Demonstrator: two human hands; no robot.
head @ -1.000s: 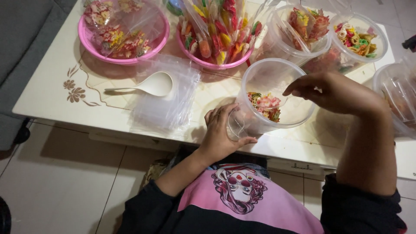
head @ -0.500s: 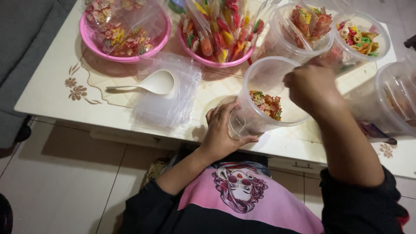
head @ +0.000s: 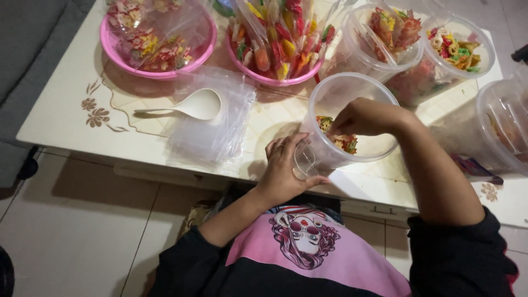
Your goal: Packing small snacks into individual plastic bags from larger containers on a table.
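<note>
Clear tub, fingers inside

Colourful snacks (head: 342, 138) lie right under the right hand's (head: 366, 117) fingers, which dip bunched into the tilted tub (head: 352, 118); whether they pinch anything I cannot tell. The left hand (head: 286, 168) wraps the tub's lower wall, mouth angled rightward. Beyond, a spoon (head: 190, 106) rests on bags (head: 212, 129) on the counter (head: 66, 104).

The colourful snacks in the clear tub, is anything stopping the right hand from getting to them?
Nothing visible does. The right hand already reaches down through the open top of the clear tub, right at the colourful snacks. The left hand only steadies the tub's side.
</note>
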